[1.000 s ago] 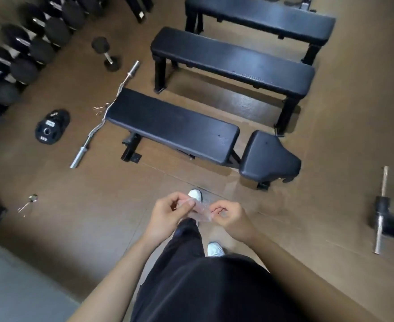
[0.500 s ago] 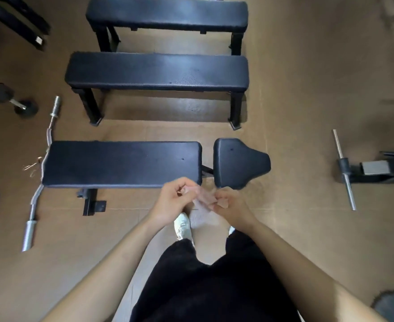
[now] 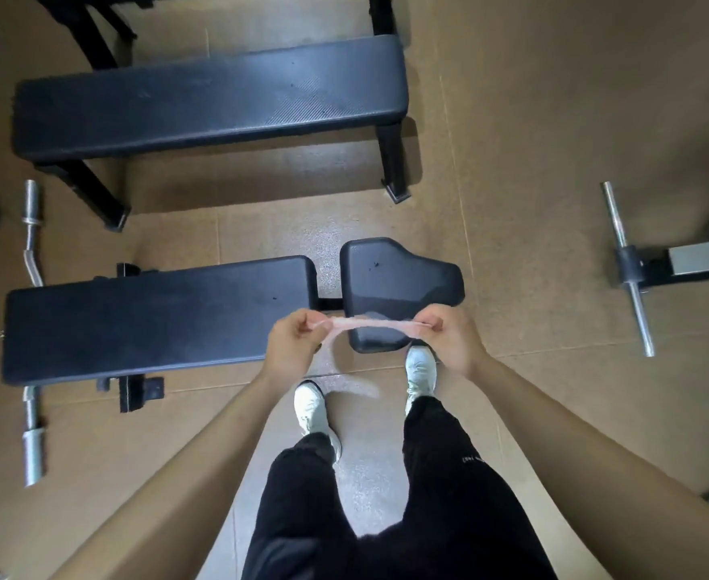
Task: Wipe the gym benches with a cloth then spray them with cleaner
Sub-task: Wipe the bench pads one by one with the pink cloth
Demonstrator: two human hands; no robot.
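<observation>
**Floor** [image 3: 553,119]: tan matting in large tiles with thin seams between them. A paler grey strip runs under the person's feet.

**Far bench** [image 3: 210,102]: flat, with one long black pad on a black frame. It lies crosswise in the upper part of the view. More black frame legs [image 3: 97,31] stand behind it at the top edge.

**Near bench** [image 3: 156,324]: black and in two parts. A long back pad lies to the left and a separate, shorter seat pad [image 3: 398,278] to the right, with a narrow gap between them. It lies parallel to the far bench, with bare floor between the two.

**Curl bar** [image 3: 31,219]: chrome, lying on the floor at the left. It passes under the left end of the near bench, and its sleeves show on either side.

**Chrome rod** [image 3: 615,221]: on the floor at the right, well apart from the benches. It is fixed across a black and grey frame [image 3: 695,259].

**Cloth** [image 3: 369,324]: thin and pale pink, pulled out into a narrow band. It is held in the air in front of the near bench and crosses the lower part of the seat pad in view.

**Left hand** [image 3: 292,345]: fingers [image 3: 300,328] curled, pinching the cloth's left end against the thumb.

**Right hand** [image 3: 449,337]: fingers curled, pinching the cloth's right end.

**Person**: black trousers [image 3: 449,475] and white shoes [image 3: 311,408]. They stand just beside the near bench, and the right shoe's toe reaches the seat pad's edge in view.
</observation>
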